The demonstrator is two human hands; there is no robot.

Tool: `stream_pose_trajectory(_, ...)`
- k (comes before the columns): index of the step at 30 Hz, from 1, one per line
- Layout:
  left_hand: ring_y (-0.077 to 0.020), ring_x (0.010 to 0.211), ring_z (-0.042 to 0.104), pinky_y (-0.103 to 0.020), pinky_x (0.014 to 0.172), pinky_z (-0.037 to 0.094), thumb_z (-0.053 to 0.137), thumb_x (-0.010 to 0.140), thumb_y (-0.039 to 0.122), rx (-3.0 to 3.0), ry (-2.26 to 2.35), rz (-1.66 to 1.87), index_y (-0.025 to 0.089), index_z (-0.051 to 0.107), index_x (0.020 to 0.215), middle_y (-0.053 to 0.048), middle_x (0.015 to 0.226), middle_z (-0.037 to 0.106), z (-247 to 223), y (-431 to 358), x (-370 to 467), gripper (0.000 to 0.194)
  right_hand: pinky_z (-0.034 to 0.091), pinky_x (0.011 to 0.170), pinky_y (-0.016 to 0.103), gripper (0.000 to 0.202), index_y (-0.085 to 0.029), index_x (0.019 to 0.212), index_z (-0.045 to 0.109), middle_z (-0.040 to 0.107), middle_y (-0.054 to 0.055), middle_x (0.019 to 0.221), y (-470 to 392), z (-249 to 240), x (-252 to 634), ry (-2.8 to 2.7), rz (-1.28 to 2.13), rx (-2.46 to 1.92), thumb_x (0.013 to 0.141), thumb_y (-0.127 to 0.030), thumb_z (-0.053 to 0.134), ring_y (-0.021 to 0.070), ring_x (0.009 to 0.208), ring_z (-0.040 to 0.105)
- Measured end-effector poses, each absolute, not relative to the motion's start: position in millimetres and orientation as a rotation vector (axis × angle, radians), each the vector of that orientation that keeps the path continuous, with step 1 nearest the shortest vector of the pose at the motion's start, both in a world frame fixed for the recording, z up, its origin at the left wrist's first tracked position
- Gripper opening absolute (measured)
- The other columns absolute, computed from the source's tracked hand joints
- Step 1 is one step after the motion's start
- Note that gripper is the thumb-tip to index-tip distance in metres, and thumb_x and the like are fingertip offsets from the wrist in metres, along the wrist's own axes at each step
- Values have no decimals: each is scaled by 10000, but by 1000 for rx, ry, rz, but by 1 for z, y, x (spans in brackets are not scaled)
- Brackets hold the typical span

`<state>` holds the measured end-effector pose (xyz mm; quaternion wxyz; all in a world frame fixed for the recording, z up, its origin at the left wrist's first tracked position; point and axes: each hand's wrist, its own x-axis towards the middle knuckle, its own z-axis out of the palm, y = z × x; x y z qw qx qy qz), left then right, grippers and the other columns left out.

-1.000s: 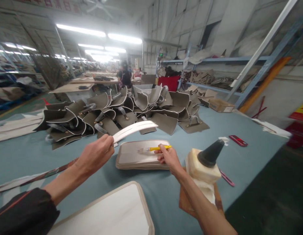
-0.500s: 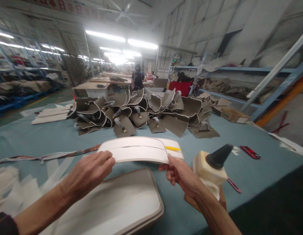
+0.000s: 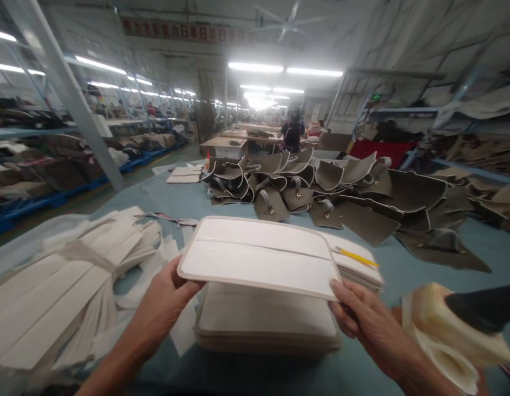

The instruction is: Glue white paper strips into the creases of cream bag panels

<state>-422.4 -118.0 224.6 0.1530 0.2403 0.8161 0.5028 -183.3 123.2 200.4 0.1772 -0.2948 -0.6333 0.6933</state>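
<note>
Between my two hands I hold a white rounded panel (image 3: 258,256) with a beige edge and a seam along its length. My left hand (image 3: 168,300) pinches its left end, and my right hand (image 3: 357,308) grips the lower right corner between thumb and fingers. Below the panel lies a stack of larger rounded beige panels (image 3: 267,322), partly covered by it. Behind its right end is another stack of white panels (image 3: 357,272), with a yellow pen or pencil (image 3: 357,257) on top.
A bundle of tied pale strips (image 3: 73,286) spreads over the left of the table. Grey-brown bag pieces (image 3: 370,220) with handles are heaped across the back. A glue bottle (image 3: 440,313) with a black nozzle stands at right. A person (image 3: 291,132) is far off.
The view has swung left, bringing the strip bundle in. The held panel now shows more of its top face and sits over the larger stack, still in both hands.
</note>
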Motion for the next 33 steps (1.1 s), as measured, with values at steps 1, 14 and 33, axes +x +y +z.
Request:
stream_pose_trajectory(1, -322, 978, 711, -502, 937, 574, 619, 767, 495, 708, 2243, 1454, 183, 640, 1109, -101, 1048, 768, 227, -122, -422, 464, 260, 479, 258, 656, -214, 602, 530, 384, -50, 496, 123, 201, -186, -1818, 1946, -833, 748, -825, 723, 94, 472, 266)
stream_pose_trajectory(14, -232, 836, 618, -359, 778, 568, 490, 907, 564, 606, 2056, 1531, 178, 570, 1431, -90, 990, 703, 215, -159, -391, 656, 272, 449, 254, 975, -174, 1477, 509, 492, -56, 551, 111, 181, -157, -2035, 1608, -1099, 766, -820, 672, 136, 465, 363)
stream_pose_trajectory(33, -315, 1064, 662, -525, 957, 520, 348, 959, 663, 659, 2669, 1236, 223, 643, 1310, -104, 1125, 666, 148, -139, -369, 635, 229, 489, 268, 1097, -80, 1591, 346, 319, -97, 555, 113, 150, -140, -2184, 1566, -1267, 837, -854, 537, 150, 503, 330)
